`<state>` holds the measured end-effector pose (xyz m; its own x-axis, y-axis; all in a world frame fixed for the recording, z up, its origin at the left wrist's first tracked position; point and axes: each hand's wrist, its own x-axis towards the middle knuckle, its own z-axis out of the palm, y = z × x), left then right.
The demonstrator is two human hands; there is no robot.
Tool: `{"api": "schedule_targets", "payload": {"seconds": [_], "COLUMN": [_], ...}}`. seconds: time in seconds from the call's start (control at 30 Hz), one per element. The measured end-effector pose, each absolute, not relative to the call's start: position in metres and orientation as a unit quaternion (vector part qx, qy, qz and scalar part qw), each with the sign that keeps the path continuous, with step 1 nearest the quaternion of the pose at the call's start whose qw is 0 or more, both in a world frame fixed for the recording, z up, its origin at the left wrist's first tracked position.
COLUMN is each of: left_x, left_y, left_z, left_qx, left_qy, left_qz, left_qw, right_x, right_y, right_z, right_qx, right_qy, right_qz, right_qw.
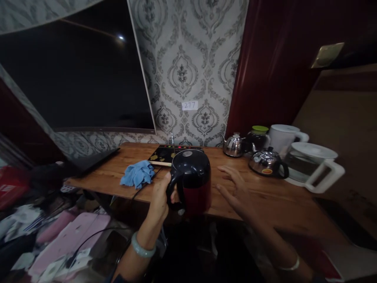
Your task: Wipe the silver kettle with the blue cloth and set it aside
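Note:
My left hand (161, 196) is wrapped round the handle of a black and red electric kettle (194, 179), held upright near the table's front edge. The kettle's black lid faces up and towards me, and its red body shows below. To its right, my right hand (234, 188) is open, fingers apart and pointing at the kettle, with a small gap between them. Behind the kettle lies a black induction cooker (161, 154) with yellow flower prints, partly hidden by the kettle. A crumpled blue cloth (137, 173) rests left of the kettle.
On the right of the wooden table (224, 204) stand two small metal teapots (234, 145), a green-lidded jar (259, 135), a white pitcher (283, 137) and a glass pot with a white handle (309, 163). A large television (79, 74) hangs at left. Clutter covers the floor below.

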<state>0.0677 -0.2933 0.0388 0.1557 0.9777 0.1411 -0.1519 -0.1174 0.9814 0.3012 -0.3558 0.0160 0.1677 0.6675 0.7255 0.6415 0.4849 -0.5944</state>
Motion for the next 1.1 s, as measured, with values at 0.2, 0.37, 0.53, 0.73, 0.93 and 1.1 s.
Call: {"api": "schedule_targets", "payload": {"seconds": [0.2,0.37,0.53,0.73,0.93,1.1], "left_x": [0.089,0.098,0.101,0.099,0.097,0.094], "left_y": [-0.289,-0.284,-0.281,-0.281,-0.280,-0.275], "left_z": [0.038,0.036,0.034,0.034,0.033,0.027], "left_qx": [0.532,0.545,0.561,0.572,0.584,0.600], "left_qy": [0.385,0.383,0.380,0.377,0.363,0.355], "left_qz": [0.513,0.505,0.492,0.470,0.462,0.448], "left_qw": [0.553,0.549,0.546,0.557,0.560,0.560], "right_x": [0.302,0.301,0.302,0.295,0.295,0.303], "right_y": [-0.335,-0.317,-0.306,-0.304,-0.297,-0.295], "right_z": [0.036,0.039,0.040,0.046,0.049,0.057], "right_qx": [-0.482,-0.476,-0.462,-0.474,-0.456,-0.421], "right_qy": [-0.708,-0.731,-0.745,-0.738,-0.737,-0.718], "right_qz": [-0.052,-0.057,-0.075,-0.113,-0.172,-0.189], "right_qw": [0.514,0.485,0.476,0.467,0.468,0.522]}}
